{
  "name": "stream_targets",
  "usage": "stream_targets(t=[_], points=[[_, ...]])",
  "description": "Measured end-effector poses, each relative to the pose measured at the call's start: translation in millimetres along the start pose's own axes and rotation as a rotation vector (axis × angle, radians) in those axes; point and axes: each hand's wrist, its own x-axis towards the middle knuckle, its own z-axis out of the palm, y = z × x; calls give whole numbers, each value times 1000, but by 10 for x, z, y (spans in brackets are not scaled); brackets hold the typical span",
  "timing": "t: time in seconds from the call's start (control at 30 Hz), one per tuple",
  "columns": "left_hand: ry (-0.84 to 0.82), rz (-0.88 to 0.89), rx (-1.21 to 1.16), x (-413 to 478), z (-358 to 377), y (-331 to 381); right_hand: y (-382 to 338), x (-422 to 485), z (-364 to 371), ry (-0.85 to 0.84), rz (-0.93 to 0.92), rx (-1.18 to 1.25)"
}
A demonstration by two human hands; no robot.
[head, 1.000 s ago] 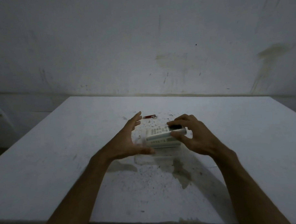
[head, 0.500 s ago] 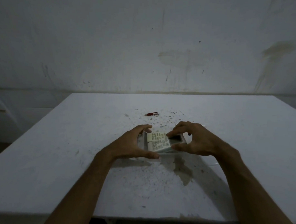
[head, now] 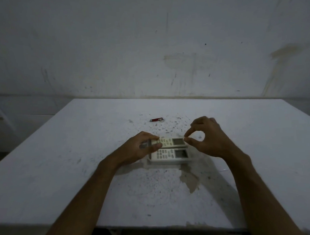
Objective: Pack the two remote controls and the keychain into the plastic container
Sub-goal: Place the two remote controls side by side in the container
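Two white remote controls lie side by side, screens to the right, inside a clear plastic container (head: 149,161) at the table's middle. The far remote control (head: 171,141) is touched at both ends. My left hand (head: 137,149) wraps the container's left end, thumb on the far remote's buttons. My right hand (head: 207,138) pinches the far remote's right end between thumb and forefinger. The near remote control (head: 171,154) lies flat and untouched. A small red keychain (head: 155,119) with a metal ring lies on the table beyond the container, apart from both hands.
The white table (head: 64,164) is speckled with dark marks and has a brown chipped patch (head: 190,181) just in front of the container. A stained white wall stands behind the table's far edge.
The container with the remotes came down from my raised hands onto the table. The second remote now lies flat beside the first. My right hand has lifted to a fingertip pinch.
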Motion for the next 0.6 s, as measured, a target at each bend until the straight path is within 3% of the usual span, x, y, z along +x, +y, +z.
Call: stream_targets(t=[0.2,0.43,0.6], points=[[36,44,29,18,36,-71,54,-30,-21,-204,70,3],[11,32,45,31,140,-57,82,17,52,-120,62,64],[66,29,106,45,215,-6,62,8,91,-160,134,-13]])
